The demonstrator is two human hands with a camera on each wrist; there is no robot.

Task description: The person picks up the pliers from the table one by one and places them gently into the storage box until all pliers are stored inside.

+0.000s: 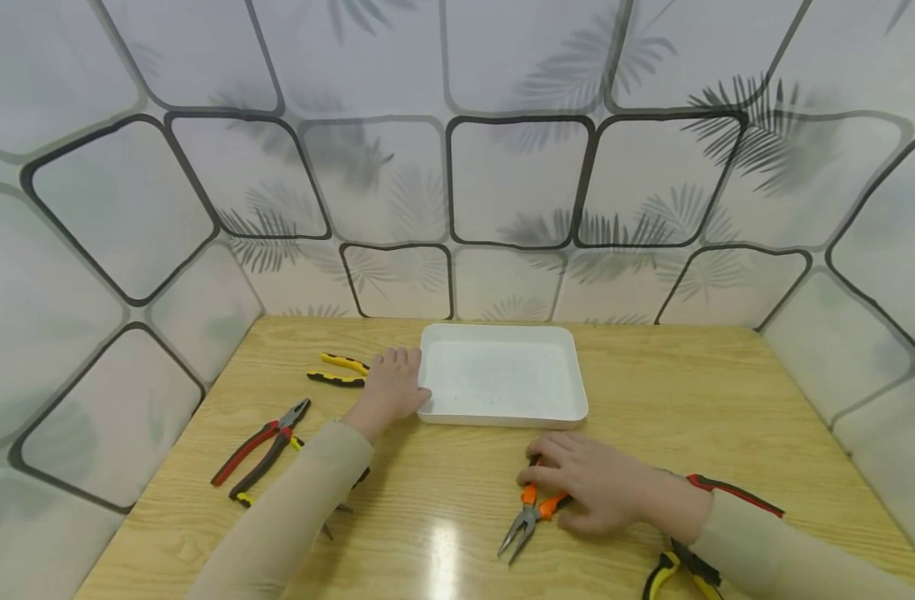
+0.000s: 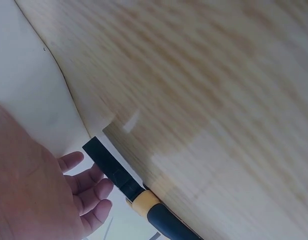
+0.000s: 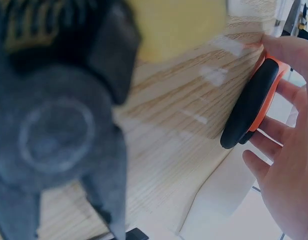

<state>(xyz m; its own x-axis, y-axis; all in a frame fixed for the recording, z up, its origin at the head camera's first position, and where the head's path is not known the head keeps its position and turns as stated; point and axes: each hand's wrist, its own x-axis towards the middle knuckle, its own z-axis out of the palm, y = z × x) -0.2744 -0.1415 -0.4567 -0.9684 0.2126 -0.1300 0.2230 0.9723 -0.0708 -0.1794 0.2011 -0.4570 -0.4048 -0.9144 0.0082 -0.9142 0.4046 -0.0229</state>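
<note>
My left hand (image 1: pixel 392 383) rests at the left side of a white tray (image 1: pixel 502 419), its thumb overlapping the rim. Yellow-and-black pliers (image 1: pixel 343 362) poke out to the left from behind that hand. The left wrist view has its loosely bent fingers (image 2: pixel 96 192) close by a tool's black jaw end (image 2: pixel 111 165). In front of the tray, my right hand (image 1: pixel 600 483) grips orange-and-black long-nose pliers (image 1: pixel 527 521) by the handles, which stand spread. Their slim tips point toward me. From the right wrist, fingers curl behind one black-and-orange handle (image 3: pixel 251 102).
Red-and-black pliers (image 1: pixel 277 437) lie at the left, beside another yellow-and-black tool (image 1: pixel 243 498) partly under the left forearm. Around the right forearm are a red-handled tool (image 1: pixel 738 493) and yellow-handled pliers (image 1: pixel 660 575). Patterned walls (image 1: pixel 517 183) close off the back and sides.
</note>
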